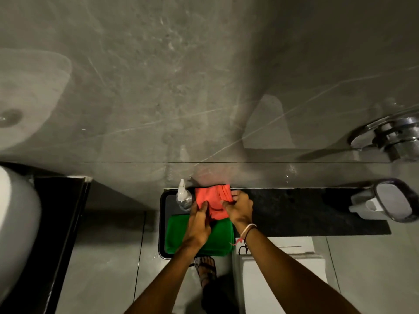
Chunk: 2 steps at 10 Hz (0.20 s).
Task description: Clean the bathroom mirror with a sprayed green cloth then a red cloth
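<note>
Mirror (204, 75) glass fills the upper part of the view, one large pane with smears and streaks across it, its lower edge running just above the dark counter (306, 211). One black tray (162, 223) sits at the left end of that counter, and three things lie in it. One green cloth (217, 241), folded flat, takes up the near half of the tray. One red cloth (210, 198) lies in the far half, its near edge overlapping the green one, its far edge close to the mirror. One clear spray bottle (183, 197) with a white nozzle stands upright in the far left corner of the tray, just beside the red cloth. Two bare hands reach into the tray: the left hand (198, 225) has its grip pinched together on the left part of the red cloth, and the right hand (240, 208) has its grip closed on the cloth's right edge. Thin bands (248, 231) circle the right wrist. One chrome fixture (390, 134) is at the right on the wall, and one white basin (15, 220) shows at the left edge.
</note>
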{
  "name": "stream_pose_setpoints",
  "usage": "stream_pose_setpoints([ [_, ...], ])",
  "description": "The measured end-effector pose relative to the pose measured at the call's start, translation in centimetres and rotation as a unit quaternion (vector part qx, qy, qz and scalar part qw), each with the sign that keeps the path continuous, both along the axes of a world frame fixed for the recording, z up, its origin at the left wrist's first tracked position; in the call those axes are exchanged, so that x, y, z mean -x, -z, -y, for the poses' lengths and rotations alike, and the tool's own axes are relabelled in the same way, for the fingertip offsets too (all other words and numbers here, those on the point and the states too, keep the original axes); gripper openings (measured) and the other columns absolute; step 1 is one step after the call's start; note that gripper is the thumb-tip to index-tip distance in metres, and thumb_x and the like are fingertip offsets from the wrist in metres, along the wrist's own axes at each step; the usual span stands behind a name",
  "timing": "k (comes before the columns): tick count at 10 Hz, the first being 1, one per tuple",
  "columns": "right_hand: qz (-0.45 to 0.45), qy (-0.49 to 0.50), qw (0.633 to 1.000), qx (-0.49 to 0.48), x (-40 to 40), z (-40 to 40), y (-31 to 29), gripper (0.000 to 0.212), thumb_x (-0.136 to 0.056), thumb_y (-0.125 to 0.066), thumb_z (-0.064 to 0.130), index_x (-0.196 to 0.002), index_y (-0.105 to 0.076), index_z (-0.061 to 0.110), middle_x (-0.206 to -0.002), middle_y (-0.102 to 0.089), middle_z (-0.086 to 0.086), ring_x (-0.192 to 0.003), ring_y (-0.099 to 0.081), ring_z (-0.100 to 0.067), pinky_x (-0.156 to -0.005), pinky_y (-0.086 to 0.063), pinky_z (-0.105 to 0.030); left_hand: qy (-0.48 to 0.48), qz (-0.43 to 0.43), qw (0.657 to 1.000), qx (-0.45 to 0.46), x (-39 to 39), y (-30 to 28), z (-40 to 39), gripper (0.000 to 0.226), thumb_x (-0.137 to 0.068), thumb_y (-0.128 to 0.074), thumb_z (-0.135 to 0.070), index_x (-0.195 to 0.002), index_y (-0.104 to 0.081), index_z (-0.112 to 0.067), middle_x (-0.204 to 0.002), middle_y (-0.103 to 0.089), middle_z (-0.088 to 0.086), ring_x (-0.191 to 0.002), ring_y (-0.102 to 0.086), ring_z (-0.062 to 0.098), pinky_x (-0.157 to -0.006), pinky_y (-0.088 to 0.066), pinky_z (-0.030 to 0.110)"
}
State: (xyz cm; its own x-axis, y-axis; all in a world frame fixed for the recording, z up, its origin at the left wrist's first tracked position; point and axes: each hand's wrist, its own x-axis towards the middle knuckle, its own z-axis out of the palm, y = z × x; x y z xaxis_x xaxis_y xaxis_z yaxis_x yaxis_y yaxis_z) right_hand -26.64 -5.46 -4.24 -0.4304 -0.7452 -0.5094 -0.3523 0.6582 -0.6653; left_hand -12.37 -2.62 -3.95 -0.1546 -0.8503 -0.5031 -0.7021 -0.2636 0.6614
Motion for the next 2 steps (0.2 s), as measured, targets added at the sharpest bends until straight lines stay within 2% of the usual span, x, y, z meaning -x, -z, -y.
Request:
stream_pose_setpoints([
  [1, -0.041, -0.040, 0.998, 0.016, 0.0, -0.1, 0.3, 0.033, -0.084, -0.082, 0.022, -0.112, -0.071, 0.009, -0.119, -0.076, -0.020, -0.114, -0.070, -0.041, -0.096, -0.057, -0.043, 0.039, 0.022, 0.999, 0.007, -0.2, 0.3, -0.2, 0.061, -0.096, -0.053, -0.004, -0.153, -0.032, -0.008, -0.159, -0.035, 0.019, -0.143, -0.040, 0.033, -0.117, -0.030, 0.034],
  [2, -0.136, -0.090, 0.986, 0.026, 0.0, -0.4, -0.8, 0.046, -0.095, -0.069, 0.036, -0.130, -0.063, 0.008, -0.135, -0.063, -0.018, -0.125, -0.062, -0.040, -0.100, -0.055, -0.049, 0.038, 0.054, 0.998, 0.009, 0.0, -0.1, 0.2, 0.062, -0.102, -0.046, -0.022, -0.158, -0.020, -0.016, -0.165, -0.017, 0.018, -0.137, -0.045, 0.036, -0.115, -0.038, 0.039],
])
